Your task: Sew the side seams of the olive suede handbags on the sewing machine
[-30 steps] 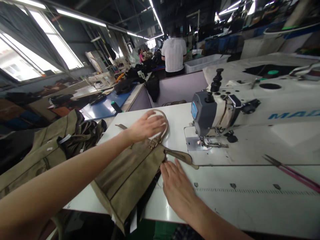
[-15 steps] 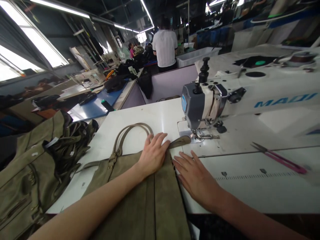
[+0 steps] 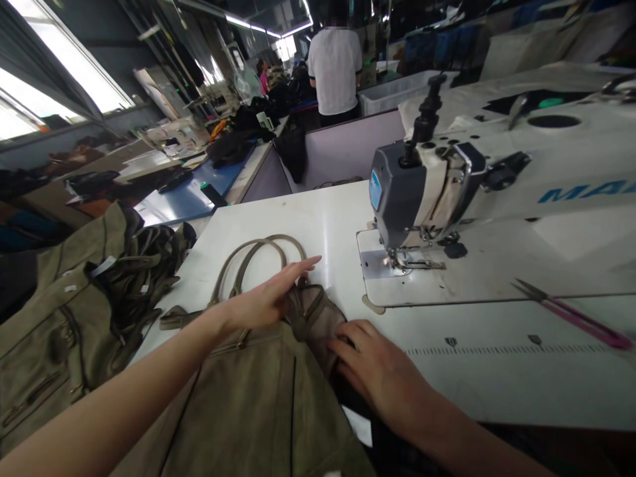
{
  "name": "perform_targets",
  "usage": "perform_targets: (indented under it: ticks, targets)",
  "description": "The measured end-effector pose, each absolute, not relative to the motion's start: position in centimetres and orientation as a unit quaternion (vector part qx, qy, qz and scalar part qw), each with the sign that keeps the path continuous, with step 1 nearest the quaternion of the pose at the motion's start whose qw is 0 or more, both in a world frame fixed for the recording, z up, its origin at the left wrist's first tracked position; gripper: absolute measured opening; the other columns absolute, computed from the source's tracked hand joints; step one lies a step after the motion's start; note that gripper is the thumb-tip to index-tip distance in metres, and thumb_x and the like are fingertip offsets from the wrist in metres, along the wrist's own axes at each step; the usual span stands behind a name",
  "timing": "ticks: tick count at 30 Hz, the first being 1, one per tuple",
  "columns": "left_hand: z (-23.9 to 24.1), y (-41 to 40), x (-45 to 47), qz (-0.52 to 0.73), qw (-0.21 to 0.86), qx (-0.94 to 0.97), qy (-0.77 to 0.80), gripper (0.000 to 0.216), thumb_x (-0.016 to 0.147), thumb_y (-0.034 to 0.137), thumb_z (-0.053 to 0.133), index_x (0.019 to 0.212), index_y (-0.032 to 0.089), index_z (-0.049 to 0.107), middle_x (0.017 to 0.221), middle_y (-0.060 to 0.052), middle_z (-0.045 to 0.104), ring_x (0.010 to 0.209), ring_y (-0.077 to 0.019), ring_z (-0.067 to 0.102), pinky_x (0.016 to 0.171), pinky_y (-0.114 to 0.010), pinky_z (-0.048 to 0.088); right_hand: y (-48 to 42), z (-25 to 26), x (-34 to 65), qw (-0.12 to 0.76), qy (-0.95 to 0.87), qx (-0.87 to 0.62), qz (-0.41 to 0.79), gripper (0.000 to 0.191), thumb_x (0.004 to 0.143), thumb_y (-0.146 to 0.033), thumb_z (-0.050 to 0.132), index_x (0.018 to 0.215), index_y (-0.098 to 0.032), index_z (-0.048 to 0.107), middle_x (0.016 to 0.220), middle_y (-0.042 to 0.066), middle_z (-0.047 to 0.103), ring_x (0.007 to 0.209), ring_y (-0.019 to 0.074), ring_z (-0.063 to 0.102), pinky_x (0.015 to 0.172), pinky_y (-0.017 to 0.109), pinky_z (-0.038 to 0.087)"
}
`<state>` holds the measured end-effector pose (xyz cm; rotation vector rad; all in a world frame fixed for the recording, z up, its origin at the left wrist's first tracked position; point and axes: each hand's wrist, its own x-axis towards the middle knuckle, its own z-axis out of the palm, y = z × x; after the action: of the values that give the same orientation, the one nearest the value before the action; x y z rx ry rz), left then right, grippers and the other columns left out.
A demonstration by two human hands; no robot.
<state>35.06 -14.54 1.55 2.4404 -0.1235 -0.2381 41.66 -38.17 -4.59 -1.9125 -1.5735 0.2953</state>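
Left hand (image 3: pixel 278 291), fingers extended and close together, lies across the upper part of an olive-green, soft fabric bag (image 3: pixel 243 397); whether it grips cannot be told. Right hand (image 3: pixel 372 364), fingers bent, touches the bag's side edge; its grip likewise cannot be told. Relative to the white-and-grey sewing machine (image 3: pixel 397 192), the bag lies left and nearer the viewer, partly on the smooth white surface (image 3: pixel 328 225); pink-handled metal snips (image 3: pixel 556 307) lie in front of the machine's arm; piled olive-green fabric bags (image 3: pixel 69 271) lie farther left.
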Motion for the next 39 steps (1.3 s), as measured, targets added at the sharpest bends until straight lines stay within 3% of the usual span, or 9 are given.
perform_targets:
  ticks: [5,8,13,19,22,25,30,35,39]
  targets:
    - [-2.0,-15.4,33.6,0.057,0.282,0.954,-0.085,0.064,0.076,0.003,0.047,0.136,0.027,0.047,0.135,-0.007,0.052,0.13,-0.0242,0.045,0.118,-0.052,0.013,-37.1,-4.9,41.4,0.277,-0.607,-0.745,0.02,0.021,0.078,-0.016,0.073,0.097,-0.015,0.065,0.1,0.01,0.063,0.09,0.0268,0.055,0.076,0.04,0.052]
    - [-2.5,-15.4,33.9,0.062,0.336,0.937,-0.075,0.063,0.078,0.002,0.041,0.137,0.025,0.045,0.137,-0.008,0.051,0.131,-0.0224,0.044,0.116,-0.047,0.024,-36.6,-5.2,41.2,0.298,-0.634,-0.712,-0.056,0.004,0.088,-0.017,0.061,0.088,-0.017,0.065,0.092,0.008,0.065,0.078,0.0227,0.056,0.067,0.036,0.048]
    - [-0.6,-14.4,34.5,-0.034,0.404,0.913,-0.035,0.04,0.08,0.011,0.044,0.114,0.024,0.061,0.139,-0.008,0.049,0.129,-0.0255,0.045,0.107,-0.044,0.038,-37.3,-5.1,40.5,0.429,-0.598,-0.677,0.013,0.023,0.095,-0.014,0.044,0.11,-0.02,0.061,0.104,0.008,0.063,0.085,0.0187,0.061,0.074,0.031,0.053]
    - [0.3,-15.1,35.4,-0.073,0.453,0.888,-0.024,0.043,0.078,0.041,0.061,0.115,0.021,0.051,0.134,-0.011,0.051,0.126,-0.0281,0.045,0.106,-0.042,0.036,-39.8,-5.5,37.9,0.66,-0.19,-0.601,0.409,0.044,0.086,-0.033,0.058,0.126,-0.024,0.042,0.126,0.011,0.052,0.083,0.016,0.067,0.074,0.031,0.057]
    - [-0.3,-15.9,35.8,-0.043,0.437,0.898,0.009,0.044,0.079,0.038,0.065,0.117,0.022,0.049,0.13,-0.009,0.054,0.124,-0.0254,0.047,0.11,-0.045,0.031,-39.6,-5.3,36.9,0.675,-0.126,-0.539,0.488,0.05,0.082,-0.038,0.062,0.125,-0.022,0.041,0.102,0.007,0.064,0.079,0.0175,0.067,0.072,0.031,0.054]
    - [-0.9,-16.4,35.7,-0.011,0.425,0.905,0.017,0.057,0.075,0.023,0.065,0.127,0.022,0.043,0.132,-0.009,0.054,0.126,-0.0242,0.047,0.11,-0.044,0.032,-38.7,-4.6,36.9,0.664,-0.124,-0.491,0.551,0.038,0.081,-0.04,0.064,0.111,-0.02,0.051,0.078,0.001,0.065,0.074,0.0187,0.065,0.068,0.03,0.05]
    - [-1.4,-16.2,35.1,-0.007,0.428,0.904,0.019,0.076,0.071,0.011,0.055,0.141,0.023,0.027,0.136,-0.01,0.051,0.129,-0.0253,0.044,0.109,-0.045,0.034,-38.0,-3.1,37.6,0.648,-0.2,-0.568,0.467,0.028,0.086,-0.045,0.057,0.078,-0.019,0.051,0.072,-0.001,0.056,0.071,0.0157,0.054,0.069,0.027,0.045]
    - [-1.9,-15.6,34.8,0.002,0.398,0.917,0.001,0.083,0.074,0.014,0.057,0.147,0.025,0.018,0.141,-0.01,0.046,0.132,-0.0262,0.042,0.113,-0.049,0.028,-39.1,-3.0,38.4,0.652,-0.117,-0.589,0.462,0.033,0.086,-0.054,0.053,0.09,-0.022,0.045,0.064,-0.005,0.045,0.054,0.0124,0.044,0.052,0.024,0.04]
    - [-2.4,-15.4,34.5,0.013,0.344,0.938,-0.023,0.087,0.078,0.016,0.056,0.15,0.028,0.01,0.146,-0.01,0.041,0.136,-0.0275,0.037,0.117,-0.057,0.007,-40.7,-3.6,39.5,0.599,-0.144,-0.673,0.41,0.038,0.085,-0.051,0.054,0.107,-0.023,0.042,0.062,-0.004,0.055,0.05,0.0162,0.051,0.048,0.025,0.039]
